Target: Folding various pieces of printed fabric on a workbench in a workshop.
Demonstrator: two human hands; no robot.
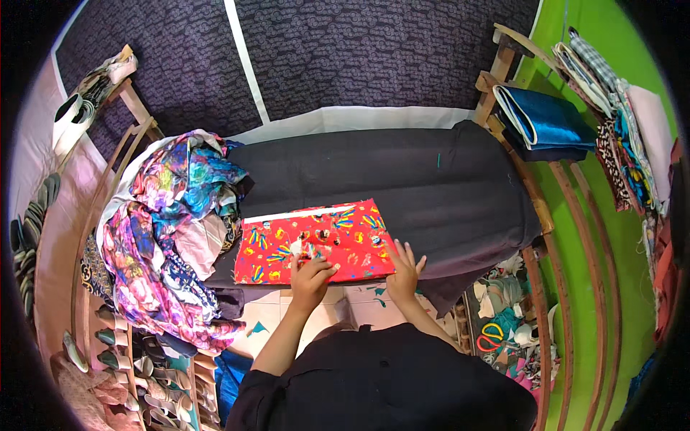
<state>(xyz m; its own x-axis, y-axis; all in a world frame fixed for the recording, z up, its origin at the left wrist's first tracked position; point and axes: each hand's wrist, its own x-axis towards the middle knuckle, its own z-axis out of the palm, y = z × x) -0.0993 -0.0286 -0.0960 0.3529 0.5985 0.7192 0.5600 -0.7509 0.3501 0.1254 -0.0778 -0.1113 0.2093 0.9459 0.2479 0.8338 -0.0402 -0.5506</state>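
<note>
A red piece of fabric (277,241) with a colourful print lies on a bench draped in black cloth (388,165). Its far edge carries a long white strip (300,214). My left hand (310,284) rests on the near edge of the red fabric, left of its right end, fingers apart and grasping nothing. At the fabric's near right corner, my right hand (404,271) lies with its fingers spread, touching the edge. Whether the fabric is folded or layered I cannot tell.
Multicoloured floral cloth (172,172) is heaped on the left end. A folded blue cloth (546,118) sits on the wooden rail at right. Below right, red-and-yellow-handled scissors (491,336) lie among scraps. Shoes (162,388) fill a rack at lower left.
</note>
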